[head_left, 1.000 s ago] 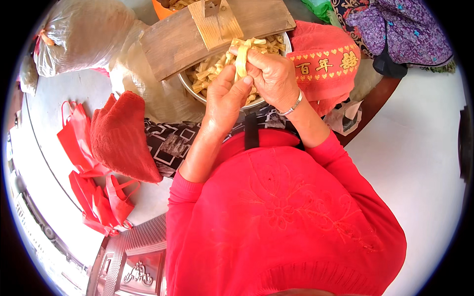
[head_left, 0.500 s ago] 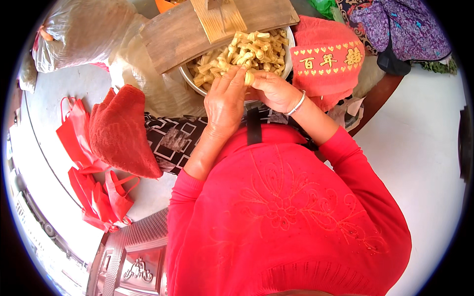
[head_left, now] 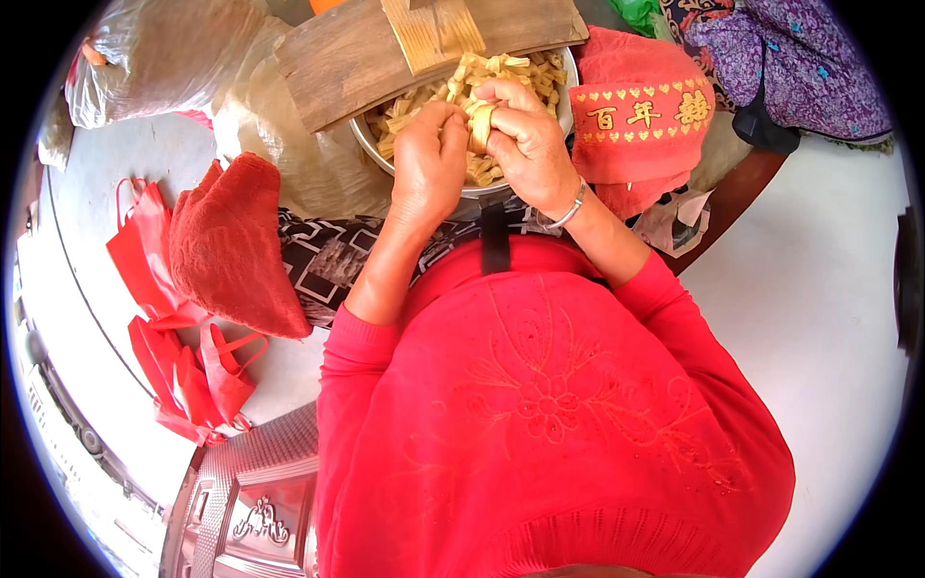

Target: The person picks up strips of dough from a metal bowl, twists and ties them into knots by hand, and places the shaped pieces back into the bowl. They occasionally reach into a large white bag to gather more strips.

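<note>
In the head view my left hand (head_left: 429, 164) and right hand (head_left: 530, 154) are raised over a metal bowl (head_left: 568, 101) heaped with short, knotted, pale yellow pieces (head_left: 506, 69). Both hands are closed around a yellow strip (head_left: 479, 127), my right thumb and fingers bent on it and my left fingers curled at its left side, their tips partly hidden. A plain wooden plank (head_left: 337, 82) with a lighter crosspiece (head_left: 429, 34) lies across the back of the bowl.
A red embroidered towel (head_left: 636, 149) is right of the bowl, a folded red cloth (head_left: 231, 241) at left. Plastic sacks (head_left: 164, 58), red bags (head_left: 145, 260), an orange container (head_left: 326, 4), green plastic (head_left: 636, 14), a purple patterned fabric (head_left: 790, 67) and a carved door panel (head_left: 260, 520) surround me.
My right hand dipped and has risen again, fingers now bent higher over the strip. My left hand rose over the pieces, then shifted slightly left, its fingers curling more.
</note>
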`<state>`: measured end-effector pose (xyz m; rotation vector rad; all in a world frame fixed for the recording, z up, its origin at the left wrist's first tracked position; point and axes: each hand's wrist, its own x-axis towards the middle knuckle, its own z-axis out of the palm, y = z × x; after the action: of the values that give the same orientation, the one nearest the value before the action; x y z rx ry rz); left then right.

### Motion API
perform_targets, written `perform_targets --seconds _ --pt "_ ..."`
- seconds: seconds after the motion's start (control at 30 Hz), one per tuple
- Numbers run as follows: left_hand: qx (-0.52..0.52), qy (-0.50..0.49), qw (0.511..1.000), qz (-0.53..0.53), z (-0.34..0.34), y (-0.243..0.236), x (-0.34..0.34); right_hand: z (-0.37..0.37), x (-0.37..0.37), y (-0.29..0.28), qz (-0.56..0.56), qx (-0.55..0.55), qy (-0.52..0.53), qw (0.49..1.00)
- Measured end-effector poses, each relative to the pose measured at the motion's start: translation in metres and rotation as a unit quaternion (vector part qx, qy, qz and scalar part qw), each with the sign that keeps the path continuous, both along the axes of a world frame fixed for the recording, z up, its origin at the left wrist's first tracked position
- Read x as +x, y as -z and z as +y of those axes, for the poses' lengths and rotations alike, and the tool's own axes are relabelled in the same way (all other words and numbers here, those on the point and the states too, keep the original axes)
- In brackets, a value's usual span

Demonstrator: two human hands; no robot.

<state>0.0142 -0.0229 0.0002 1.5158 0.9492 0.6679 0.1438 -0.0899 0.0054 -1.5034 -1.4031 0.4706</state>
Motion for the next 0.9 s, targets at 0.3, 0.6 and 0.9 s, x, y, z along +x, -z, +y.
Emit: perform_targets --seconds 0.3,0.6,0.9 --pt "0.050 0.051 0.990 0.121 0.006 -0.002 0.000 0.014 0.006 0.000 -0.141 0.029 -0.021 0.989" --pt "-0.490 0.023 0.830 -0.263 -0.013 0.018 -0.031 0.014 -0.003 0.011 0.327 0.005 0.046 0.944" --pt "0.246 0.039 0.964 0.094 -0.007 0.002 -0.041 0.014 0.038 -0.015 0.250 -0.155 -0.039 0.955"
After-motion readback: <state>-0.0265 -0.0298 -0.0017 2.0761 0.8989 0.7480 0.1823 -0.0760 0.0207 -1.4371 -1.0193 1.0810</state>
